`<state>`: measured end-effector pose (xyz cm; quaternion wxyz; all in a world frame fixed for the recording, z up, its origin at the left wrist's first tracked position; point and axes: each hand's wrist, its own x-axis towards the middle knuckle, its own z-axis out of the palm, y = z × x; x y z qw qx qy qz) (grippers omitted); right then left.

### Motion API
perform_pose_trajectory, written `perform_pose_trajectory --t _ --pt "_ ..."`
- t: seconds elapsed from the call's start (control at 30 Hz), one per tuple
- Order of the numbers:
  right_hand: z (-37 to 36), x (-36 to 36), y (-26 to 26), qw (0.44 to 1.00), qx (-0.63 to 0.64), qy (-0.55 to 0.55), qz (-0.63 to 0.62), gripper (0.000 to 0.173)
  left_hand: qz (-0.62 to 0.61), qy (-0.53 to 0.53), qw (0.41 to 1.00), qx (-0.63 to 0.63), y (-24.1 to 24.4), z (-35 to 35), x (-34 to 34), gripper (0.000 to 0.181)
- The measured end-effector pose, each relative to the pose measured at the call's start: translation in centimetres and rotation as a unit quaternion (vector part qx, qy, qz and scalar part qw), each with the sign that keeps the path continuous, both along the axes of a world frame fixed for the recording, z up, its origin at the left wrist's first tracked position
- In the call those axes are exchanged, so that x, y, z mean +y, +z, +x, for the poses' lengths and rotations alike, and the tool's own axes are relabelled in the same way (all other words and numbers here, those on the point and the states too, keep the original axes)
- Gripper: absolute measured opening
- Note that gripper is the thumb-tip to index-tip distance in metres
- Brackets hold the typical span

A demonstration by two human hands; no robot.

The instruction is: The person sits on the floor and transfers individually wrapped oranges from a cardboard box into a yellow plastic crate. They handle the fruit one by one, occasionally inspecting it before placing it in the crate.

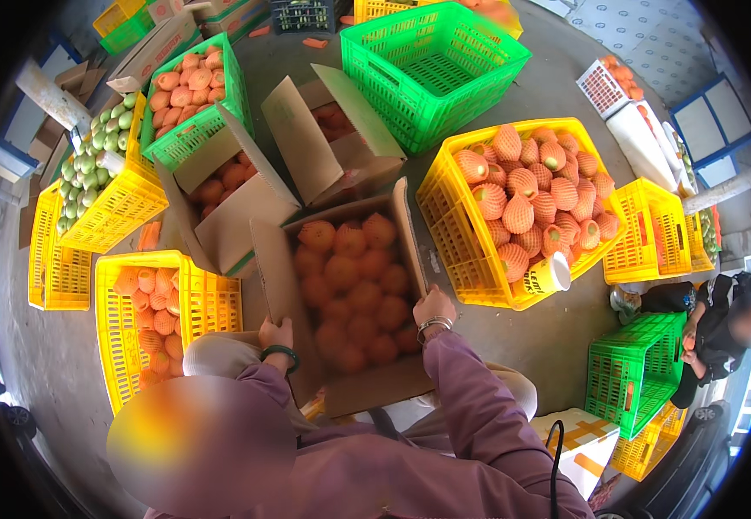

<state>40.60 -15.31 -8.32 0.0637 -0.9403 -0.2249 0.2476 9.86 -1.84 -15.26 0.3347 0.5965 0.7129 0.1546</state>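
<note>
An open cardboard box (338, 394) stands between my knees, filled with fruit in orange foam net sleeves (364, 296). My left hand (276, 337), with a dark green bangle at its wrist, grips the box's left side flap. On the opposite side my right hand (434, 307), with silver-coloured bangles, is closed on the right flap. Both flaps stand up. To the right, a yellow plastic crate (438, 217) is heaped with sleeved fruit (543, 188), and a yellow and white paper cup (547, 275) lies tilted at its near corner.
Two more open cardboard boxes (246, 224), (310, 162) hold sleeved fruit ahead. A green crate (375, 84) stands beyond them. Yellow crates (214, 305), (119, 217) are at the left, one with bare green fruit. A seated person (716, 324) is at the far right beside another green crate (611, 383).
</note>
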Motion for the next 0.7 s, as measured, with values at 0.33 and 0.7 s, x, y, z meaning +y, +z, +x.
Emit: perform_pose_trajectory --t 0.33,0.7 --pt "0.7 -0.2 -0.4 1.000 0.005 -0.003 -0.004 0.035 0.007 0.004 1.000 -0.014 0.7 0.3 -0.2 0.039" --pt "0.1 -0.2 0.4 1.000 0.001 0.000 0.023 0.028 -0.003 0.005 1.000 0.029 0.1 0.3 0.0 0.042"
